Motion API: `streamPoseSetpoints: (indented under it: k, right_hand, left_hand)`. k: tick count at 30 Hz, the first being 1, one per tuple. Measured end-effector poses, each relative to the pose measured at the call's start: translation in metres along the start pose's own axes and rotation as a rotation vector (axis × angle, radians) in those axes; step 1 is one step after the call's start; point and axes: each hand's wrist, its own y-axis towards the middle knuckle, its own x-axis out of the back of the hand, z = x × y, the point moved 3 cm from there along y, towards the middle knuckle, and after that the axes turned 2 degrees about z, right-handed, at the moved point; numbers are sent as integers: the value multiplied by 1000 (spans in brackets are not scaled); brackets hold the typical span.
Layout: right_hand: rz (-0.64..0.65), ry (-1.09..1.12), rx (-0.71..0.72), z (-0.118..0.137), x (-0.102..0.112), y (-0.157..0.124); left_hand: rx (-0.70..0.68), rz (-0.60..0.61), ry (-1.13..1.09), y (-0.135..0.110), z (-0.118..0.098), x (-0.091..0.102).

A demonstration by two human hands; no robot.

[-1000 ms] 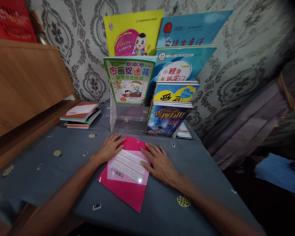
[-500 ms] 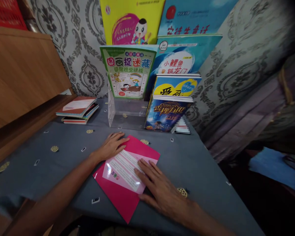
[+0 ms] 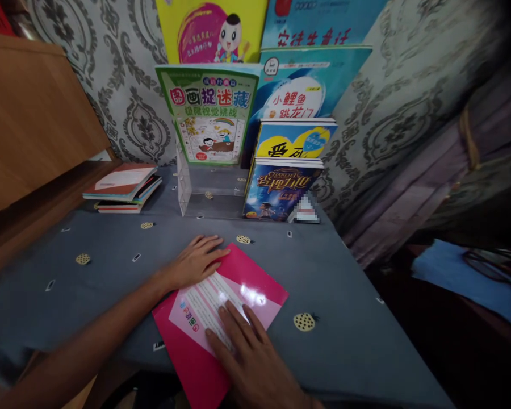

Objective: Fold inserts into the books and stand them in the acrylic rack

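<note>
A bright pink book (image 3: 187, 355) with a pale text panel lies flat on the grey cloth, turned at an angle near the table's front edge. My left hand (image 3: 196, 262) rests at its far left edge, fingers spread, fingertips touching the cover near the top corner. My right hand (image 3: 249, 352) lies across the lower right part of the book, fingers stretched out flat over the text panel. It hides part of the print and of the book's right edge. Light glares off the cover beyond the right fingertips.
A clear acrylic stand (image 3: 213, 204) at the back holds several upright books, among them a green picture book (image 3: 210, 113) and a blue book (image 3: 279, 190). A small stack of books (image 3: 123, 187) lies at the left, beside a wooden cabinet (image 3: 34, 119). A curtain (image 3: 417, 187) hangs at the right.
My right hand has slid toward me and to the left over the cover. The pink book has shifted slightly nearer. My left hand stays at its far left edge.
</note>
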Motion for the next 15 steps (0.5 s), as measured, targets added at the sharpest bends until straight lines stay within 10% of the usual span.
streamPoseSetpoints:
  k: [6, 15]
  right_hand:
    - [-78, 108, 56, 5, 14, 14]
    - [-91, 601, -172, -26, 111, 54]
  left_hand:
    - [20, 17, -120, 2, 0, 6]
    - [118, 34, -842, 7, 19, 19]
